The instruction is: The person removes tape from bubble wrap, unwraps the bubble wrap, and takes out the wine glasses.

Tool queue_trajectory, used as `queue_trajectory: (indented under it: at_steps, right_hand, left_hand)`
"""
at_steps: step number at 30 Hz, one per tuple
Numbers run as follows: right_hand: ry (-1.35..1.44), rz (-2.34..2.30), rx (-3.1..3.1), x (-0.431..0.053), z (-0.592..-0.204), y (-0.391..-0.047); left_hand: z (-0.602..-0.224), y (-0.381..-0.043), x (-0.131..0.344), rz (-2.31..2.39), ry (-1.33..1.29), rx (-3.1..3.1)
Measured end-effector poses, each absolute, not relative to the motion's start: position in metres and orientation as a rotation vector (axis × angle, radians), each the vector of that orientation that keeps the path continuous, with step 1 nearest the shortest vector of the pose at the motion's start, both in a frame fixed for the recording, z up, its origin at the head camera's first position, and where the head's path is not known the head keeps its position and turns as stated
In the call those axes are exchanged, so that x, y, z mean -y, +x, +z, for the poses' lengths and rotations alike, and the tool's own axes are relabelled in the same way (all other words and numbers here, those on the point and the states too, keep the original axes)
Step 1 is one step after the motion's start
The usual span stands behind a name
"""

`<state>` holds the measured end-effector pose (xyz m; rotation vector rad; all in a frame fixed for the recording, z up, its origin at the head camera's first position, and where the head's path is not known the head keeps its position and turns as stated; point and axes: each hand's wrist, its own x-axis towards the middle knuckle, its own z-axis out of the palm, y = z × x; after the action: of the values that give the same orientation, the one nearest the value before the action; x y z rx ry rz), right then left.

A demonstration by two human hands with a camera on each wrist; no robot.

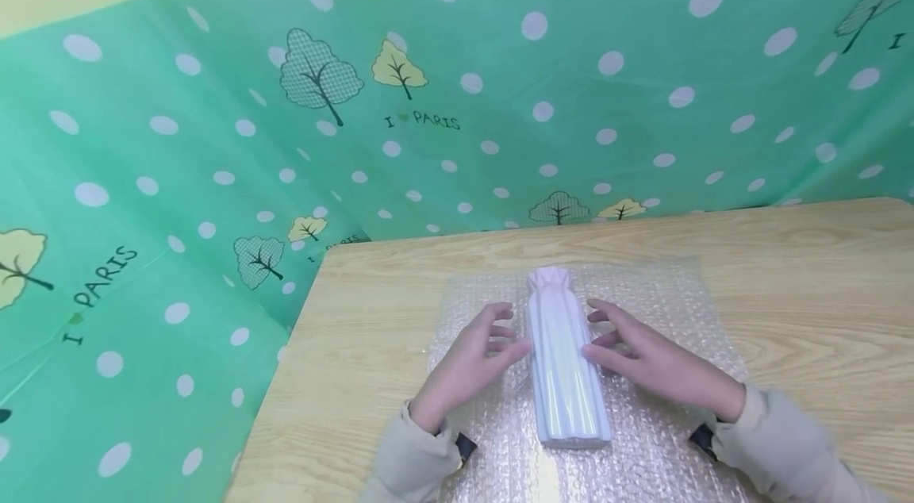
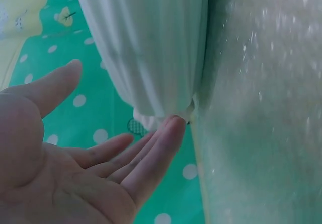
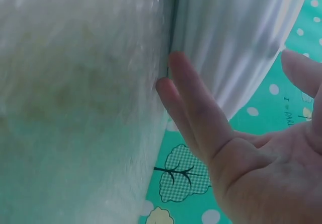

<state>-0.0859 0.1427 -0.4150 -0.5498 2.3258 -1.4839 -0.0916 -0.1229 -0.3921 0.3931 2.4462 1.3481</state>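
A pale, ribbed vase (image 1: 564, 360) with a pinkish, pinched neck lies on its side on a sheet of bubble wrap (image 1: 493, 416), its neck toward the far edge of the table. To its left is my left hand (image 1: 471, 360), fingers spread and loosely bent, thumb tip right at the vase's side. My right hand (image 1: 650, 356) mirrors it on the other side, the thumb tip close against the vase. Both wrist views show relaxed fingers beside the ribbed vase (image 2: 151, 43), curled round nothing.
The bubble wrap lies on a light wood-grain table (image 1: 807, 305). Behind and to the left hangs a green cloth (image 1: 500, 114) with white dots and printed trees. Light sleeves (image 1: 793, 439) cover both forearms, with a dark strap at each wrist.
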Motion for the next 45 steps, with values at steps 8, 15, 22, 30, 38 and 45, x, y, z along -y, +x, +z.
queue_trajectory:
  at_steps: [8, 15, 22, 30, 38, 45]
  right_hand:
    - [-0.564, -1.475, -2.298, -0.136, -0.415, -0.081]
    - [-0.528, -1.458, -2.298, -0.132, -0.414, -0.078]
    - [-0.496, -1.474, -2.266, -0.129, -0.413, -0.078]
    - [-0.47, -1.488, -2.262, -0.128, -0.414, -0.077]
    - [-0.441, -1.474, -2.278, -0.128, -0.412, -0.075]
    - [-0.43, -1.485, -2.287, -0.127, -0.411, -0.075]
  left_hand:
    - [-0.4, -0.089, 0.113, 1.353, 0.359, -2.429]
    - [-0.404, -0.088, 0.11, 1.383, 0.413, -2.386]
    - [-0.405, -0.085, 0.108, 1.349, 0.447, -2.373]
    - [-0.405, -0.084, 0.107, 1.352, 0.491, -2.35]
    - [-0.407, -0.084, 0.105, 1.383, 0.494, -2.324]
    - [-0.41, -0.082, 0.104, 1.367, 0.507, -2.382]
